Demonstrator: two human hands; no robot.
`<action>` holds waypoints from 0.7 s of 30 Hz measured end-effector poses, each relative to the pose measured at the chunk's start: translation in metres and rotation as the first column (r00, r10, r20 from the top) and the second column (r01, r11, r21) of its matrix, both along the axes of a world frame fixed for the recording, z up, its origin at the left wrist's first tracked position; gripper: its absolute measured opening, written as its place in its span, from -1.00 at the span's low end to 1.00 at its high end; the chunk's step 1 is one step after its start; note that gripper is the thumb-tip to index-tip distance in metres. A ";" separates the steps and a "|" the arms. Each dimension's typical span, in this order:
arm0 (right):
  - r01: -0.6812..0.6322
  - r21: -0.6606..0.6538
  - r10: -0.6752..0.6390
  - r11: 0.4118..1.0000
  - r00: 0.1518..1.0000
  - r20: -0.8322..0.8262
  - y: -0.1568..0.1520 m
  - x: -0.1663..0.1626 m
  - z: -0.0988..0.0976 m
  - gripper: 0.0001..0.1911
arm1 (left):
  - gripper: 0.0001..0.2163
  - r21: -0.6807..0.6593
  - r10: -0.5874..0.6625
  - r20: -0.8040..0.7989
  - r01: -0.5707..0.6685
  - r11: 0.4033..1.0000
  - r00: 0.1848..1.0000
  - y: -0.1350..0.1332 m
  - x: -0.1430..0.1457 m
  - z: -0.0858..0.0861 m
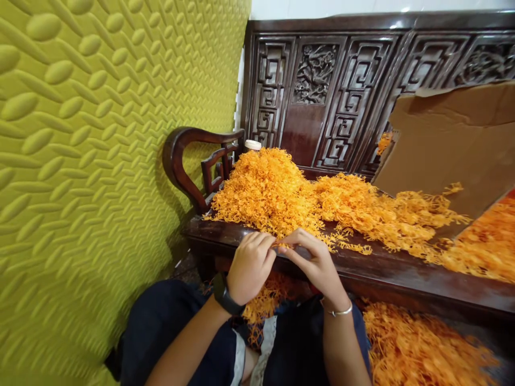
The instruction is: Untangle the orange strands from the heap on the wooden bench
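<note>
Above the dark clothing [161, 327] of the lap, the left hand [250, 262] and right hand [316, 260] come together at the fingertips, both pinching a small orange piece [282, 245] near the front edge of the dark tabletop [225, 231]. Just beyond, a heap of curly orange pieces [269, 187] spreads rightward toward a cardboard sheet [454, 139], with a carved wooden backrest [303, 131] behind.

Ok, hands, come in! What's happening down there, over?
Left hand and right hand pinching small orange piece. Lacy orange pile just beyond, on dark wooden bench. Nothing seen blocking either hand.
</note>
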State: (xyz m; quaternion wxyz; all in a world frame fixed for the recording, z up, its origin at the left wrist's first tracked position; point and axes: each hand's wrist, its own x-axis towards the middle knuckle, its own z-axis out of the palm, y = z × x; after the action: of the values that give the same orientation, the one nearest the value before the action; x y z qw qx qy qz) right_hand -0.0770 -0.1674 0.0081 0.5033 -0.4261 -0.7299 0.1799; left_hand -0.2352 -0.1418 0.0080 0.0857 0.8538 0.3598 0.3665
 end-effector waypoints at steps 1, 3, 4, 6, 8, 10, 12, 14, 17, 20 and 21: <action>0.001 0.006 -0.001 1.000 1.000 0.024 -0.004 0.000 0.002 -0.90 | -0.83 -0.009 0.008 -0.022 -0.008 1.000 1.000 -0.002 0.000 0.002; 0.012 0.031 -0.014 0.999 0.998 0.067 -0.012 -0.001 0.006 -0.91 | -0.82 -0.021 0.009 -0.067 -0.010 1.000 0.998 -0.008 0.001 0.005; 0.019 0.048 -0.023 0.999 0.996 0.087 -0.017 -0.001 0.009 -0.92 | -0.82 -0.020 0.002 -0.086 -0.003 1.000 0.996 -0.011 0.002 0.006; 0.016 0.063 -0.025 0.998 0.991 0.133 -0.027 0.000 0.016 -0.94 | -0.82 -0.004 -0.022 -0.112 0.021 1.000 0.994 -0.018 0.004 0.007; -0.004 0.043 -0.004 0.999 0.982 0.187 -0.037 0.002 0.023 -0.96 | -0.83 0.013 -0.052 -0.139 0.054 0.998 0.989 -0.024 0.004 0.009; -0.023 0.006 0.021 1.000 0.969 0.248 -0.046 0.004 0.030 -0.96 | -0.81 0.020 -0.068 -0.182 0.072 0.997 0.981 -0.030 0.003 0.012; -0.021 -0.030 0.028 0.999 0.955 0.295 -0.054 0.005 0.035 -0.95 | -0.77 0.028 -0.066 -0.231 0.075 0.997 0.971 -0.034 0.002 0.017; -0.002 -0.028 0.010 1.000 0.949 0.314 -0.062 0.005 0.040 -0.95 | -0.76 0.050 -0.068 -0.265 0.084 0.995 0.962 -0.039 0.000 0.024; 0.036 0.059 -0.053 0.998 0.952 0.303 -0.074 0.002 0.049 -0.94 | -0.77 0.092 -0.070 -0.288 0.100 0.991 0.955 -0.048 0.000 0.038; 0.049 0.106 -0.079 0.993 0.950 0.303 -0.085 0.000 0.057 -0.86 | -0.77 0.110 -0.082 -0.304 0.121 0.987 0.949 -0.061 0.000 0.049; 0.046 0.104 -0.077 0.993 0.948 0.310 -0.088 0.000 0.061 -0.83 | -0.76 0.116 -0.091 -0.306 0.132 0.984 0.948 -0.065 0.000 0.052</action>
State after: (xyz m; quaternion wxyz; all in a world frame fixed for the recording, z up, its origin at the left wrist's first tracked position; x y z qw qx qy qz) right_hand -0.0774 -0.2553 0.0686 0.4063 -0.4472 -0.7946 0.0593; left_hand -0.2351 -0.2073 0.0599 -0.0069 0.9222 0.2939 0.2511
